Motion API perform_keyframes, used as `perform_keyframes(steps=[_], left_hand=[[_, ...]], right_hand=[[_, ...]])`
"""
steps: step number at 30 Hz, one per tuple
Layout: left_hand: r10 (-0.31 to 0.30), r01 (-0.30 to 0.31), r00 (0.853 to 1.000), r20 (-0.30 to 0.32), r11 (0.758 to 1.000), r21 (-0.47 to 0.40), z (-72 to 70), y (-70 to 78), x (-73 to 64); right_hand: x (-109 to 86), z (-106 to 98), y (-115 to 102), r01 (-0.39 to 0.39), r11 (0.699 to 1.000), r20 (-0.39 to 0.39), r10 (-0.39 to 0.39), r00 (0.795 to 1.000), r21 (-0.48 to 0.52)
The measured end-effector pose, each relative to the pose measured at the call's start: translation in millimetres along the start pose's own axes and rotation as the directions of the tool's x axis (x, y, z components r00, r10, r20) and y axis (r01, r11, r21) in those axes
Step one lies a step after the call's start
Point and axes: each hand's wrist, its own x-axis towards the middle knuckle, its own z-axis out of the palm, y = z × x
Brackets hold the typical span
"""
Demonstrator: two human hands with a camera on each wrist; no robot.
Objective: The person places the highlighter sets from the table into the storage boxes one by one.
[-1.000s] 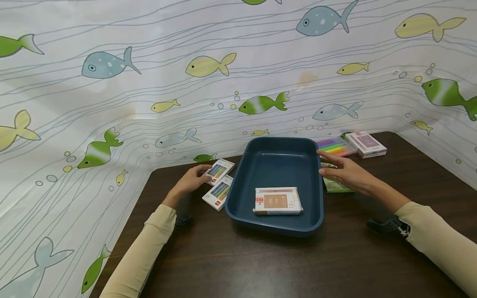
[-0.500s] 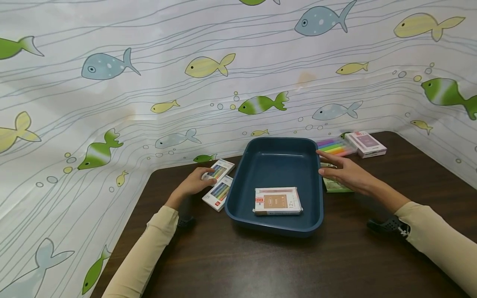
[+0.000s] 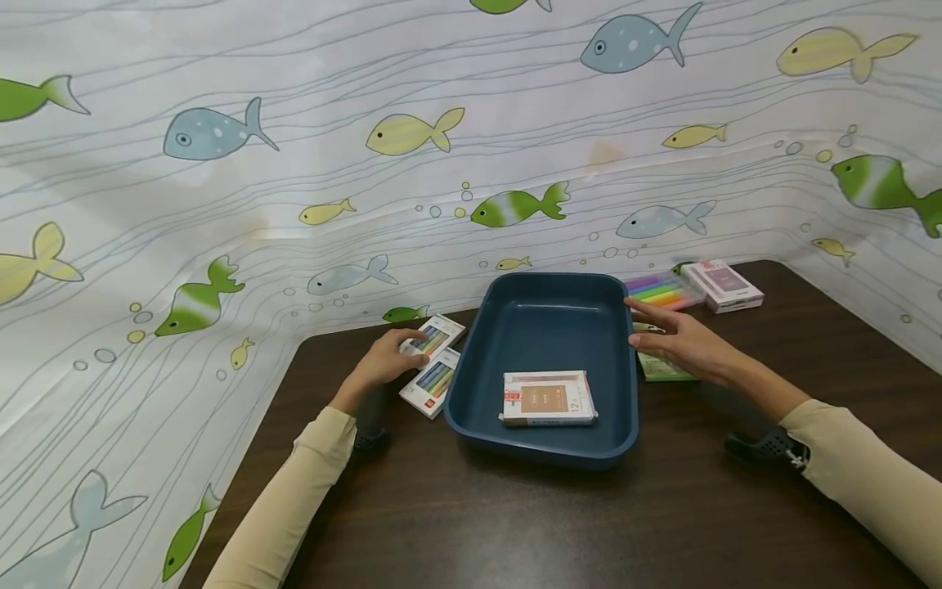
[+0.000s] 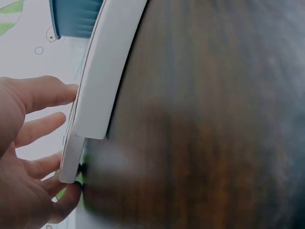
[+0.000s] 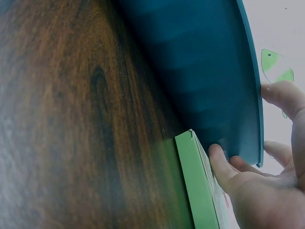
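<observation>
In the head view my left hand lies at two flat white boxes with coloured stripes. Its fingers spread over the far striped box, partly hiding it. The near striped box lies closer to me, against the tray. Seen edge-on in the left wrist view, one finger bends at the far box's end. My right hand reaches to the right side of the blue tray, fingers spread and touching its rim and wall. A white box with a brown label lies inside the tray, near its front.
A green packet lies beside the tray under my right hand. Behind it are a clear pack of rainbow-coloured pens and a white box with a mauve label. The dark wooden table meets a fish-patterned sheet at the back.
My left hand has shifted slightly, and its fingers lie farther over the far striped box. My right hand, the tray and the boxes look unmoved.
</observation>
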Motion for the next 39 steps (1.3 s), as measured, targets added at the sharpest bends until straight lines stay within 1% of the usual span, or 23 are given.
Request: perform_keyframes(steps=[4,6,8,13,16,23,27,29,30,32,34,36,37,39], left_hand=[[-0.015,0.015,1.000,-0.023,1.000,-0.004,-0.4,-1.1,-0.9],[-0.005,0.005,0.999,-0.032,1.000,-0.011,-1.1,-1.1,-0.9],[0.004,-0.005,0.999,-0.042,1.000,-0.027,-2.2,-0.8,-0.4],[-0.017,0.012,0.998,-0.061,0.996,-0.086,-4.3,-3.2,1.2],[-0.020,0.013,0.998,-0.057,0.994,-0.110,-5.5,-6.0,2.3],[-0.039,0.033,0.998,-0.057,0.993,-0.111,-6.7,-7.8,4.8],[-0.046,0.036,0.997,-0.055,0.987,-0.159,-7.8,-7.2,4.5],[-0.051,0.039,0.998,-0.048,0.974,-0.223,-7.8,-8.3,4.6],[-0.053,0.040,0.998,-0.045,0.964,-0.264,-7.7,-9.3,4.6],[-0.061,0.044,0.997,-0.037,0.934,-0.355,-7.1,-11.0,4.9],[-0.069,0.051,0.997,-0.027,0.902,-0.429,-7.0,-11.8,5.2],[-0.079,0.056,0.996,-0.029,0.880,-0.472,-7.3,-11.4,5.4],[-0.081,0.055,0.996,-0.032,0.873,-0.485,-7.5,-11.1,5.6],[-0.082,0.050,0.996,-0.042,0.869,-0.493,-7.9,-10.8,6.0]], right_hand=[[0.5,1,0,0.000,1.000,0.006,0.000,1.000,0.005],[0.4,1,0,0.000,1.000,0.006,0.000,1.000,0.009],[0.2,1,0,0.001,1.000,0.003,-0.001,1.000,0.008],[1.0,0,2,0.004,1.000,0.004,-0.005,1.000,0.012],[1.9,0,3,0.005,1.000,0.006,-0.005,1.000,0.010],[1.2,0,2,0.000,1.000,0.001,0.000,1.000,0.012],[0.6,0,1,-0.001,1.000,0.003,0.001,1.000,0.015],[0.3,0,1,-0.001,1.000,0.001,0.001,1.000,0.007],[0.1,0,1,-0.001,1.000,-0.001,0.001,1.000,0.001],[0.0,1,1,0.000,1.000,-0.004,0.000,1.000,-0.008],[-0.2,1,1,0.004,1.000,-0.004,-0.004,1.000,-0.015],[-0.1,1,1,0.006,1.000,-0.004,-0.006,1.000,-0.013],[-0.1,1,1,0.007,1.000,-0.003,-0.007,1.000,-0.012],[0.1,1,1,0.006,1.000,-0.004,-0.006,1.000,-0.009]])
